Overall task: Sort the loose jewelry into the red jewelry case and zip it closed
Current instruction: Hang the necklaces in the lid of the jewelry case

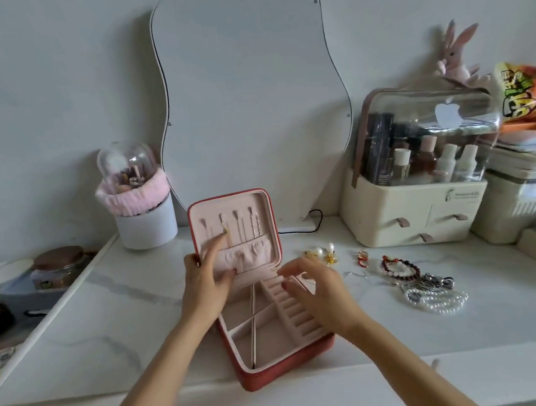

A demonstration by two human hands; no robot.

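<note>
The red jewelry case [280, 365] lies open at the table's front middle, its pink-lined lid [253, 201] standing upright. Thin chains [253, 226] hang from hooks in the lid. A long thin gold piece [252, 324] lies across the base compartments. My left hand [203, 278] rests against the lid's inner face, its forefinger touching a small gold charm [225, 230]. Above the ring rolls [294, 310] hovers my right hand [320, 288], fingers apart and empty. Loose pearl earrings [325, 252], a red ring [362, 257], a dark bead bracelet [401, 269] and pearl bracelets [439, 300] lie right of the case.
A wavy mirror [247, 88] leans on the wall behind. A white cup with a pink band [142, 213] stands back left, a cosmetics organizer [419, 192] back right. A lower shelf with jars [57, 267] lies beyond the table's left edge.
</note>
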